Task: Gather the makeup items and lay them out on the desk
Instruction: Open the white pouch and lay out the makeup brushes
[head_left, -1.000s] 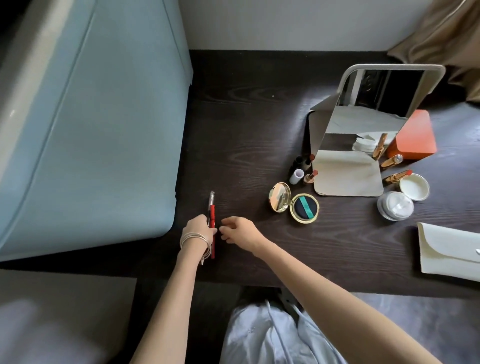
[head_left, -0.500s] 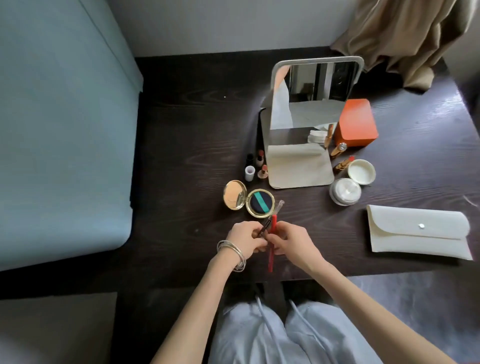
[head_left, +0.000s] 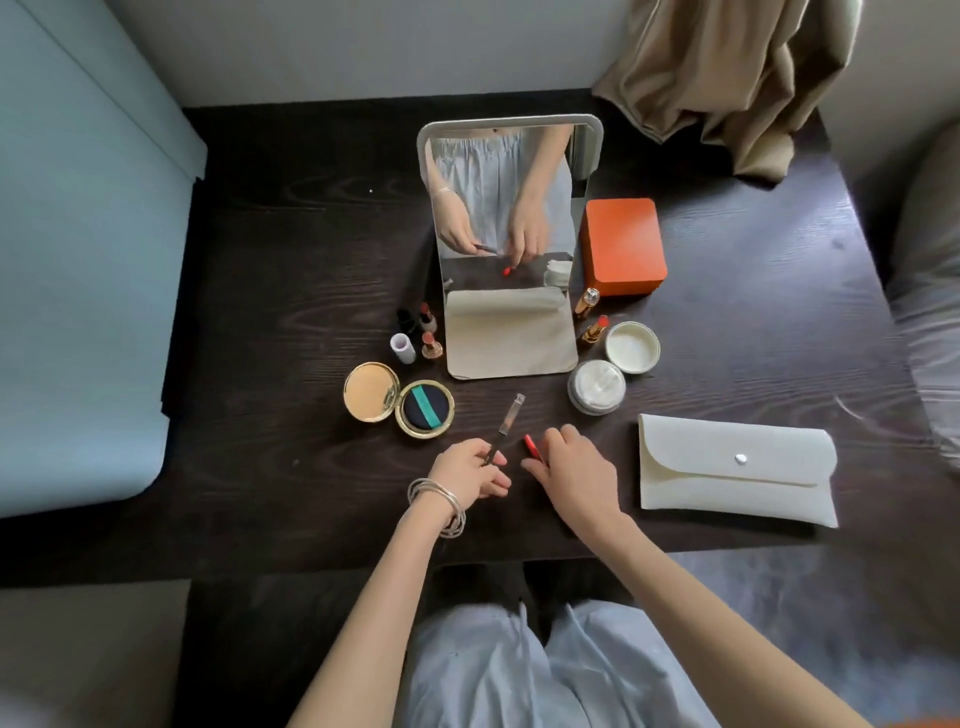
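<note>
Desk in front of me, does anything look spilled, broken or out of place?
Nothing looks spilled or broken. The cream jar stands open, its lid lying upturned beside it, and the gold compact lies open. The left hand holds a clear-capped pen; the right hand holds a red stick.

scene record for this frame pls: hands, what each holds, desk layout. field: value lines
left hand: left hand pinches a slim pencil with a clear cap, tip angled up toward the mirror
right hand: right hand holds a red stick, mostly hidden under the fingers
centre: standing mirror
left of mirror: open gold compact; small lipsticks and bottles
right of mirror: orange box; two gold lipsticks; open cream jar with its lid beside it
far right: white pouch, flap shut
surface: dark wood desk
</note>
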